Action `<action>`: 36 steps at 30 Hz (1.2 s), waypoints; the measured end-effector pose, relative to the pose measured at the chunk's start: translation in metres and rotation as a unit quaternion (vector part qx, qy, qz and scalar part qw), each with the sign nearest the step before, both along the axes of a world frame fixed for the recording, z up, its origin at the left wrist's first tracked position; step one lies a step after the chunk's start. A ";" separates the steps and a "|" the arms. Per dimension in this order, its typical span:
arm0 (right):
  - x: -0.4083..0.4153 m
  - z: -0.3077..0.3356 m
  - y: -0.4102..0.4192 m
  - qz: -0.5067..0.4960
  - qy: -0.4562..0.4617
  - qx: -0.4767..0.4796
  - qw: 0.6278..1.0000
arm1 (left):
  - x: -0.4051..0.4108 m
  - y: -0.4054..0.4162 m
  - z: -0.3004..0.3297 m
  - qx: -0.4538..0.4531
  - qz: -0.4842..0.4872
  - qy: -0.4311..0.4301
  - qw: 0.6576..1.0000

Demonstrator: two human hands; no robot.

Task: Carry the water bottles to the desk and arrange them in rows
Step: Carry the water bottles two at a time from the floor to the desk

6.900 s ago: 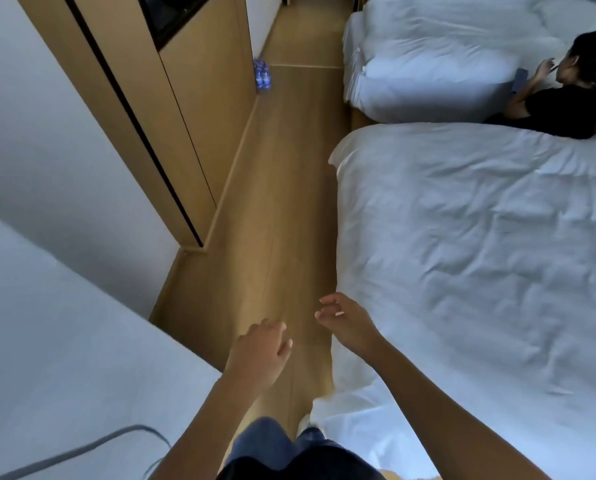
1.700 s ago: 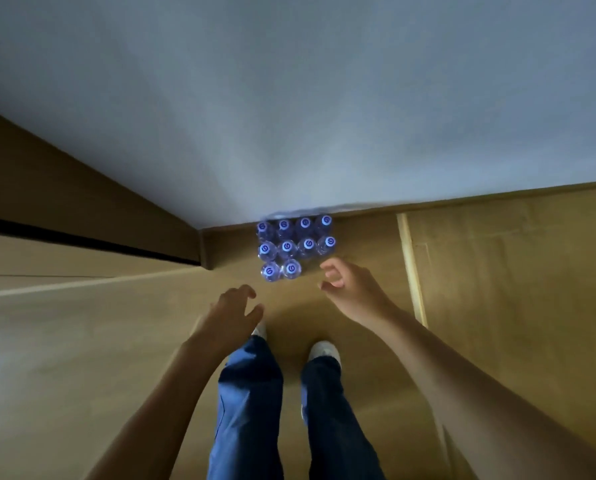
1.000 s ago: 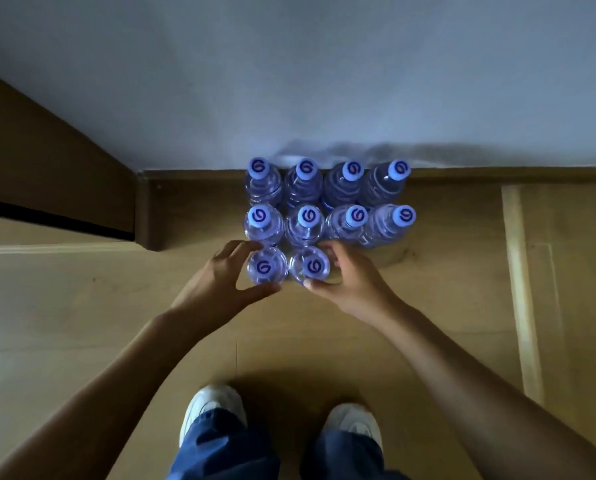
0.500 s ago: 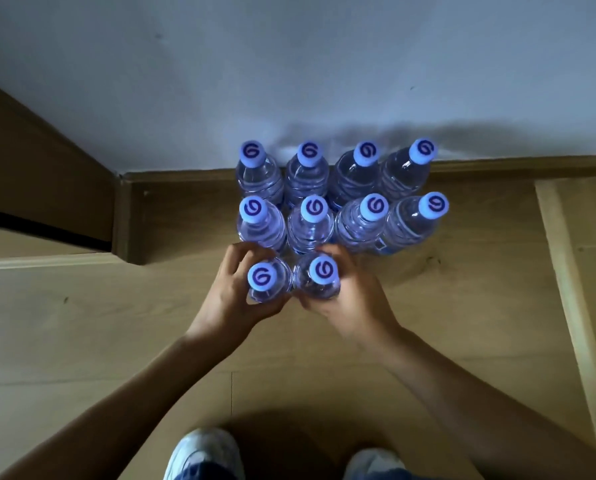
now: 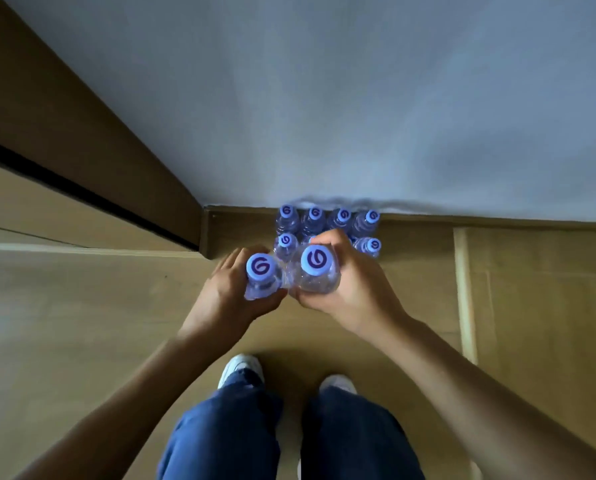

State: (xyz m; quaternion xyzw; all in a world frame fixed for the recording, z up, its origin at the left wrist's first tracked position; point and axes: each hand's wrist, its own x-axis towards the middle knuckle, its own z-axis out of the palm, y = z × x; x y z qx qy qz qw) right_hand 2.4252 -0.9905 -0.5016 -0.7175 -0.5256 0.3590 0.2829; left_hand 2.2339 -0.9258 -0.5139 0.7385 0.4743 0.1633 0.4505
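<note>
Two water bottles (image 5: 312, 271) were off the floor, one gripped round its body by the left hand (image 5: 227, 299), one by the right hand (image 5: 352, 289). Remaining bottles (image 5: 327, 220) stood on the floor against the wall edge. Full bottles probably feel heavy, thin-walled and smooth; holding mid-body seems safest.

the two lifted bottles (image 5: 291, 277) are clear plastic with pale lilac-blue caps, each cap printed with a dark purple swirl. the bottles on the floor (image 5: 327, 225) carry the same lilac caps and purple swirl. the floor (image 5: 81, 306) is tan wood with a lighter strip. the wall (image 5: 358, 98) is plain grey-white. the trousers (image 5: 289, 438) are dark blue, the shoes (image 5: 241, 367) white.
</note>
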 end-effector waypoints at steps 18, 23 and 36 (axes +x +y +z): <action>-0.155 0.449 0.052 0.222 0.054 0.034 0.973 | -0.168 -0.047 0.441 0.081 0.250 -0.021 0.965; -0.254 0.485 0.070 0.300 0.070 0.040 0.950 | -0.261 -0.067 0.484 0.081 0.346 -0.019 0.934; -0.528 0.517 0.129 0.469 0.092 0.068 0.876 | -0.491 -0.082 0.548 0.110 0.524 0.041 0.844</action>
